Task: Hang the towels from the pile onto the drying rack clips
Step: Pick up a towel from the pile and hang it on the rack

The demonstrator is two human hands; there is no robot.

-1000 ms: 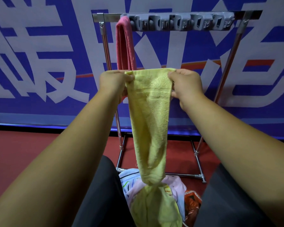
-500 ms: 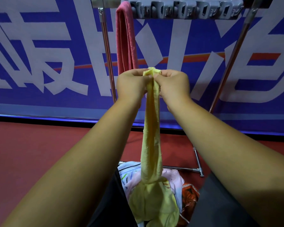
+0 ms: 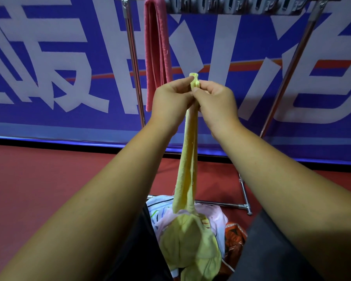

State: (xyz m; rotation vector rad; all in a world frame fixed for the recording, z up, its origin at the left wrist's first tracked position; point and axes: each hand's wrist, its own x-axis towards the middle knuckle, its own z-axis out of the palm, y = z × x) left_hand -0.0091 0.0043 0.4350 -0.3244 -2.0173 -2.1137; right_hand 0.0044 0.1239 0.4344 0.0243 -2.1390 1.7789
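Pinching the bunched top edge of the yellow towel (image 3: 187, 159) between them, left hand (image 3: 170, 100) and right hand (image 3: 215, 100) meet below the clips (image 3: 231, 6). Its tail rests on the pile (image 3: 213, 216). Risks: thick wad may slip from a clip; tail may snag pile cloth when raised.

Left hand (image 3: 170, 102) and right hand (image 3: 217, 103) held up, touching; fingers (image 3: 181, 81) pinched

The red floor (image 3: 49, 189) bears the foot of the drying rack (image 3: 231, 205) and the pile of towels (image 3: 214, 217)
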